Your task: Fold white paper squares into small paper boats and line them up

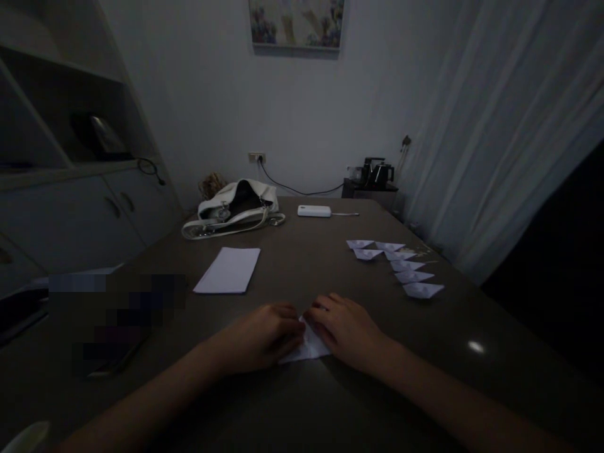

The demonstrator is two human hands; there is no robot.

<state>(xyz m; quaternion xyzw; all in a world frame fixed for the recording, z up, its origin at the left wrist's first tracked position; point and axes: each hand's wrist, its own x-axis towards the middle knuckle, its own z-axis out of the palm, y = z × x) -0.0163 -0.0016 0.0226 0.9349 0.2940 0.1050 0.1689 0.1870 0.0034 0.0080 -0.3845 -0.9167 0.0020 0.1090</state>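
A small white folded sheet of paper (309,345) lies on the dark table right in front of me, partly covered by my fingers. My left hand (268,335) is closed on its left side, fingers curled and pressed to the sheet. From the other side my right hand (344,330) pinches the paper near its top, with bent fingers. Both hands nearly meet at the peak of the fold. To the right stand several white paper boats (409,275) in a loose group. A stack of white paper (229,270) lies to the left, beyond my left hand.
A white handbag (238,204) rests at the far left of the table (302,264). Near the far edge lies a white power bank (314,211) with a short cable. A blurred-out dark object (127,327) is at the left. Black kettles (380,173) stand behind the table.
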